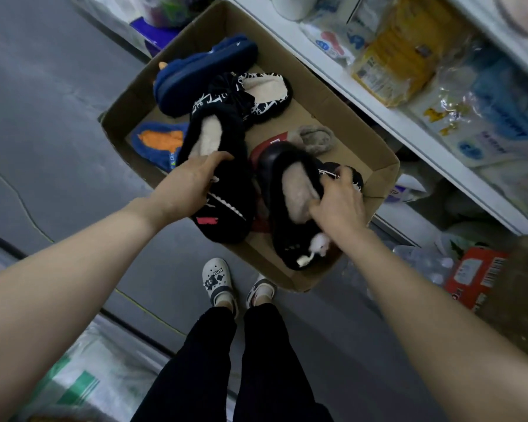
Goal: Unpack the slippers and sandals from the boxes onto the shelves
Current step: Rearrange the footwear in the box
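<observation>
Currently, findings at the cardboard box (381, 170):

Landmark: open cardboard box, standing on the grey floor against the foot of the white shelves (387, 117); all positions below refer to it.

Left hand (189, 185): over the near-left part of the box, fingers curled onto the cream lining at the opening of a black fleece slipper (223, 202) with a red mark on its toe. Grip closed on the slipper's collar.

Right hand (339, 202): over the near-right part of the box, fingers wrapped round the rim of a second black slipper (290, 190) with beige lining. Grip closed on its opening edge; a small tag sits at the fingertips.

Position of slippers to grip: each slipper's heel and opening lie under the hand, the toe hangs toward the box's near edge. Whether either is lifted clear of the box floor cannot be told.

Other contents: navy slipper (201, 71) at the far-left corner; black-and-white patterned slipper (256, 95) at far centre; blue-and-orange slipper (160, 144) along the left wall; grey fuzzy slipper (316, 138) toward the right wall.

Handling judgement: light, soft, plush uppers that crush under the fingers; soles likely stiffer. Not fragile, not slippery. Best hold appears to be the collar or heel, thumb inside the lining.

Shelves: beyond the box's right wall, carrying packaged goods; free space for slippers cannot be judged.
</observation>
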